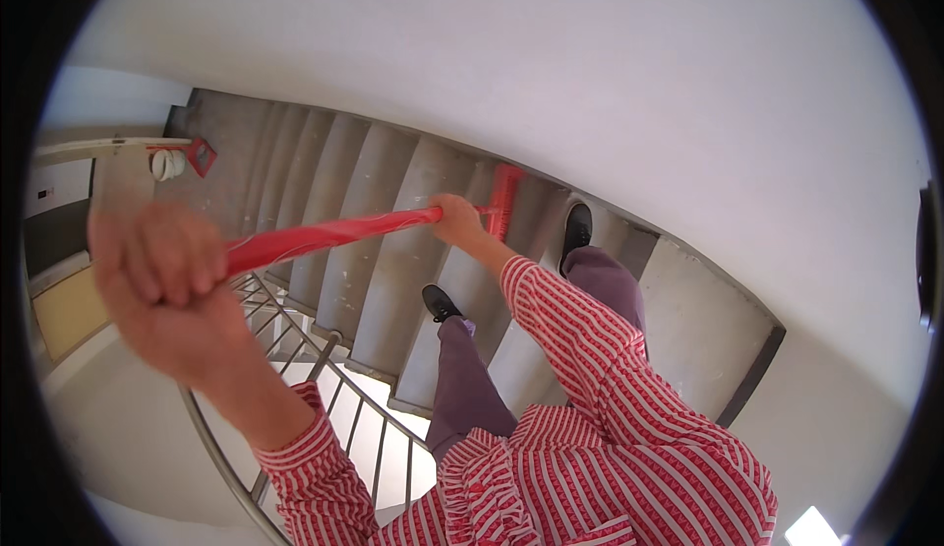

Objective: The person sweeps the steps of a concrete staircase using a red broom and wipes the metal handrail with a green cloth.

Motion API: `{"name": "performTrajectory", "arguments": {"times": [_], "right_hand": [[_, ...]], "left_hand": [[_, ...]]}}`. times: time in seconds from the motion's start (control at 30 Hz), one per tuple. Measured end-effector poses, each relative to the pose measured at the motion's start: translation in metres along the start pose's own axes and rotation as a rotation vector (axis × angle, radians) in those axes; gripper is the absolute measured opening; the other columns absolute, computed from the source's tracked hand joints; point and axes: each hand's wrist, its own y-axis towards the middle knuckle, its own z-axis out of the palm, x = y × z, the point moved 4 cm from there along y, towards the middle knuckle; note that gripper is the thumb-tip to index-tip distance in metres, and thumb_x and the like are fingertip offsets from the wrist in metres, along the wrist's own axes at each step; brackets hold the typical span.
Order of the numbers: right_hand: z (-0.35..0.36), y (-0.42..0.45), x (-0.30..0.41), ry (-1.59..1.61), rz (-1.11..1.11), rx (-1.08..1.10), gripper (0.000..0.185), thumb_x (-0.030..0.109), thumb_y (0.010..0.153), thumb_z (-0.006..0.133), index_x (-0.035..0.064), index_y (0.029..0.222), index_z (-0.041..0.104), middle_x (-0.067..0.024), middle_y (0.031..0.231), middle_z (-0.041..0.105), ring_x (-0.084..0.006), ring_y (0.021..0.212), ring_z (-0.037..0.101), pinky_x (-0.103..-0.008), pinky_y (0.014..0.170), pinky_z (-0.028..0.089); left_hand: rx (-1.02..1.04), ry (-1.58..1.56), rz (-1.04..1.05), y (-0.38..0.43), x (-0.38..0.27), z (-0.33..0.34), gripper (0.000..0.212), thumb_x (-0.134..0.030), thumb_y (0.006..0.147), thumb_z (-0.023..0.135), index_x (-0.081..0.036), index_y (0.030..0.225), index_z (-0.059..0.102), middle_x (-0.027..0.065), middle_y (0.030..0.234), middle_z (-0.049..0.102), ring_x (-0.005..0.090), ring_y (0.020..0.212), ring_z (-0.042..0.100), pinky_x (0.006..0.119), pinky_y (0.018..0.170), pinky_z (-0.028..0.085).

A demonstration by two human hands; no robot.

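A red broom handle point(332, 232) runs slantwise across the view above the stairs. My left hand point(166, 265), close to the camera and blurred, is wrapped around its upper end. Lower down, my right hand point(457, 219) grips the handle not far from the broom head point(504, 199). That red head with its red bristles is over a step beside the wall; whether the bristles touch the concrete I cannot tell. My feet in black shoes stand apart, one shoe point(577, 226) by the wall and the other shoe point(440, 302) nearer the railing.
Grey concrete stairs point(354, 170) lead down to a landing at the far left. A red dustpan point(201, 157) and a white round object point(167, 165) are down there. A metal railing point(380, 409) borders the open side. The white wall point(590, 88) bounds the other side.
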Motion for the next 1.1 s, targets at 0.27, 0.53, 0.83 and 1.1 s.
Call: {"name": "performTrajectory", "arguments": {"times": [0.27, 0.53, 0.83, 1.1], "right_hand": [[-0.019, -0.051, 0.047, 0.032, -0.062, -0.071, 0.016, 0.021, 0.076, 0.066, 0.0073, 0.08, 0.059, -0.0139, 0.085, 0.063, -0.0343, 0.087, 0.061, -0.0458, 0.071, 0.049], [-0.012, -0.02, 0.036, 0.033, -0.003, -0.126, 0.018, 0.024, 0.079, 0.066, 0.0077, 0.077, 0.058, -0.0122, 0.078, 0.061, -0.035, 0.081, 0.06, -0.0454, 0.067, 0.047], [-0.006, -0.044, 0.086, 0.057, -0.084, 0.103, 0.015, 0.021, 0.073, 0.069, 0.011, 0.083, 0.064, -0.0116, 0.083, 0.064, -0.0316, 0.09, 0.06, -0.0446, 0.074, 0.048], [-0.018, -0.062, 0.018, -0.074, -0.011, -0.11, 0.021, 0.027, 0.081, 0.065, 0.0073, 0.077, 0.06, -0.0135, 0.08, 0.062, -0.0329, 0.083, 0.061, -0.0451, 0.067, 0.047]], "left_hand": [[0.269, -0.113, 0.069, 0.002, -0.046, -0.021, 0.042, -0.021, 0.099, 0.036, -0.016, 0.059, 0.028, -0.0025, 0.047, 0.023, 0.0074, 0.041, 0.021, 0.024, 0.038, 0.022], [-0.018, -0.076, 0.008, -0.018, 0.025, -0.018, 0.041, -0.022, 0.099, 0.037, -0.015, 0.06, 0.026, -0.0016, 0.048, 0.023, 0.0087, 0.042, 0.02, 0.025, 0.04, 0.023], [-0.044, 0.051, 0.172, -0.052, -0.05, -0.034, 0.044, -0.02, 0.1, 0.036, -0.017, 0.058, 0.021, -0.0011, 0.049, 0.022, 0.0087, 0.044, 0.021, 0.023, 0.044, 0.023], [-0.034, -0.087, -0.114, -0.049, 0.03, -0.024, 0.044, -0.02, 0.1, 0.037, -0.017, 0.058, 0.022, -0.0006, 0.049, 0.025, 0.0089, 0.045, 0.023, 0.025, 0.045, 0.024]]}}
